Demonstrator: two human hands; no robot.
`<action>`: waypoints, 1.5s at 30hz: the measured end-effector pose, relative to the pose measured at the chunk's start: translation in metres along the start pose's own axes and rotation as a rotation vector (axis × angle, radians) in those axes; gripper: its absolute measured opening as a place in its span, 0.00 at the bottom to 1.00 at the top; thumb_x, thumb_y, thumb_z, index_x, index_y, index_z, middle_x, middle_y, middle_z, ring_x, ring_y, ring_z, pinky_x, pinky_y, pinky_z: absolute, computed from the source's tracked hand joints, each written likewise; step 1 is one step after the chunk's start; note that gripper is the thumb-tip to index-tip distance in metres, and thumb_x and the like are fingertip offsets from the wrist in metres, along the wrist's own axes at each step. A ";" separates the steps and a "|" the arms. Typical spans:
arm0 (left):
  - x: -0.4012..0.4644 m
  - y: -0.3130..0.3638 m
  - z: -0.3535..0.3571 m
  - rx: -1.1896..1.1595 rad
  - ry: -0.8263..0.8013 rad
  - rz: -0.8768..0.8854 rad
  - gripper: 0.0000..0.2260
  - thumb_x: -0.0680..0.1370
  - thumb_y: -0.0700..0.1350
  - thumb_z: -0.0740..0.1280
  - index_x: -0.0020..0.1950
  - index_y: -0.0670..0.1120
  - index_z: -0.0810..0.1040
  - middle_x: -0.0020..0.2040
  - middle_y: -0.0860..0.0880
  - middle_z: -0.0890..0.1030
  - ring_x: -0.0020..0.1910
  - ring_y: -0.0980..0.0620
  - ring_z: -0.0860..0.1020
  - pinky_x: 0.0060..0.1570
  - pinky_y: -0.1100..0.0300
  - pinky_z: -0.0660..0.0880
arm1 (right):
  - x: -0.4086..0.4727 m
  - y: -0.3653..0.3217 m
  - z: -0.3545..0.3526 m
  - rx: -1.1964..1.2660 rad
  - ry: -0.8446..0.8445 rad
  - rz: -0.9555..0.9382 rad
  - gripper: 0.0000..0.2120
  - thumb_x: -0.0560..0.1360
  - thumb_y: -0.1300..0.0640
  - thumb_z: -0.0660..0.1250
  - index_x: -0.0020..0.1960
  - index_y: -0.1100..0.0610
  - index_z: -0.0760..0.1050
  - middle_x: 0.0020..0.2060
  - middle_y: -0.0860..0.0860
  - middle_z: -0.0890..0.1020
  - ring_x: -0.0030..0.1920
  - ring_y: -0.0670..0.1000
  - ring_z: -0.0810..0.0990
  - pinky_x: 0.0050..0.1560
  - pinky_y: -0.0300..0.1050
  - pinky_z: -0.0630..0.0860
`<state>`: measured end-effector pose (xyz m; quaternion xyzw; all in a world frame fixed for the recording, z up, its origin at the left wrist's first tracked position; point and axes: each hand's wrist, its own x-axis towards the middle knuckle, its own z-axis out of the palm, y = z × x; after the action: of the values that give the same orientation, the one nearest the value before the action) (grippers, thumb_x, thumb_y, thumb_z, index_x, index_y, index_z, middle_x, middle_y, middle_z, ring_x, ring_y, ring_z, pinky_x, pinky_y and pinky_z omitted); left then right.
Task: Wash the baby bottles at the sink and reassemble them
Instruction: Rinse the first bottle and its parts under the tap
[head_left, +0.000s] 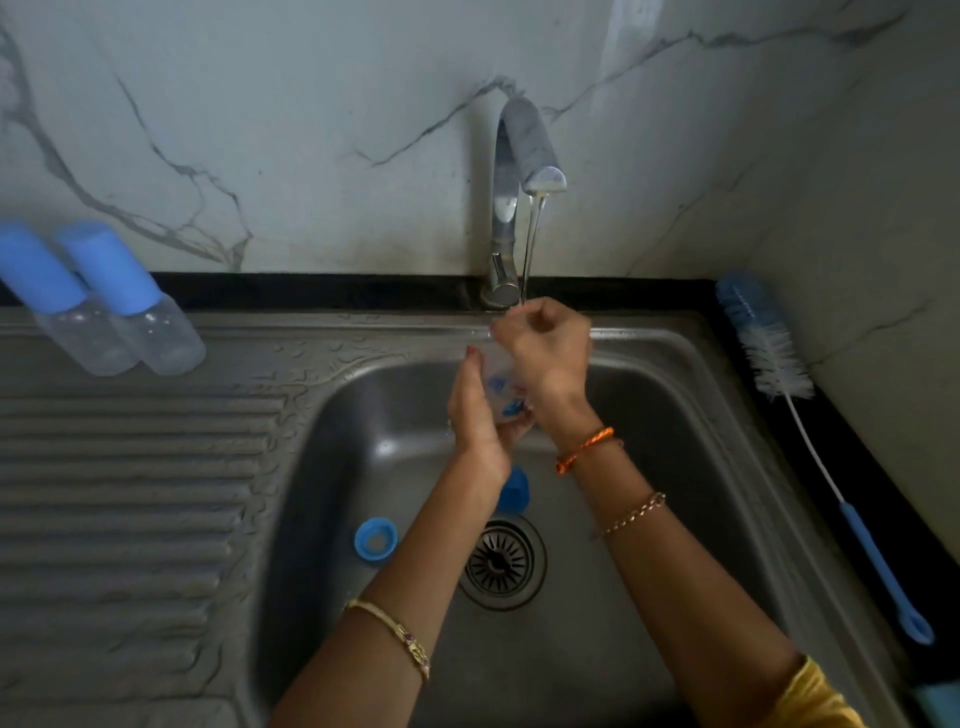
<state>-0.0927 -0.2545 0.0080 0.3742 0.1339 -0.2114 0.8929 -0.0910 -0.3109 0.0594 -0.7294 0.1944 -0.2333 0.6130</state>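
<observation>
**Bottle Rinsed Under Running Tap**

Stainless-steel sink (675, 395) with ribbed drainboard, set against a marbled wall; curved chrome tap (511, 208) running a thin stream. Over the basin, a clear plastic baby bottle with blue print (506, 395) cradled in the left hand (475, 421), fingers curled round it, right hand (545, 348) curled at its mouth (grip there hard to make out). On the drainboard, two capped bottles (98, 301). Right of the sink, a blue-handled bottle brush (774, 358). On the basin floor, a blue cap (514, 491) and blue screw ring (375, 540) beside the drain.
</observation>
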 end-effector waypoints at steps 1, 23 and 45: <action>-0.001 0.007 -0.003 -0.015 -0.021 -0.123 0.16 0.77 0.54 0.61 0.58 0.44 0.74 0.45 0.44 0.78 0.37 0.49 0.80 0.30 0.61 0.78 | -0.003 -0.001 0.000 -0.115 -0.065 -0.129 0.12 0.70 0.65 0.70 0.35 0.51 0.72 0.33 0.47 0.76 0.39 0.48 0.77 0.45 0.45 0.76; 0.003 0.028 -0.003 0.025 -0.121 -0.130 0.14 0.79 0.53 0.58 0.57 0.44 0.72 0.52 0.43 0.78 0.50 0.48 0.76 0.50 0.56 0.74 | -0.015 0.005 0.012 0.095 -0.048 0.080 0.24 0.71 0.56 0.71 0.65 0.54 0.67 0.55 0.52 0.76 0.56 0.54 0.76 0.55 0.54 0.77; -0.006 0.031 -0.022 0.089 0.043 -0.191 0.22 0.81 0.52 0.54 0.66 0.37 0.70 0.54 0.41 0.78 0.53 0.46 0.76 0.52 0.57 0.72 | -0.013 0.006 -0.020 -0.362 -0.162 -0.272 0.26 0.73 0.52 0.69 0.67 0.57 0.63 0.55 0.54 0.75 0.53 0.55 0.79 0.46 0.45 0.80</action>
<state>-0.0849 -0.2174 0.0136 0.4033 0.1784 -0.2934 0.8482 -0.1127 -0.3207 0.0553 -0.8632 0.0831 -0.2160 0.4487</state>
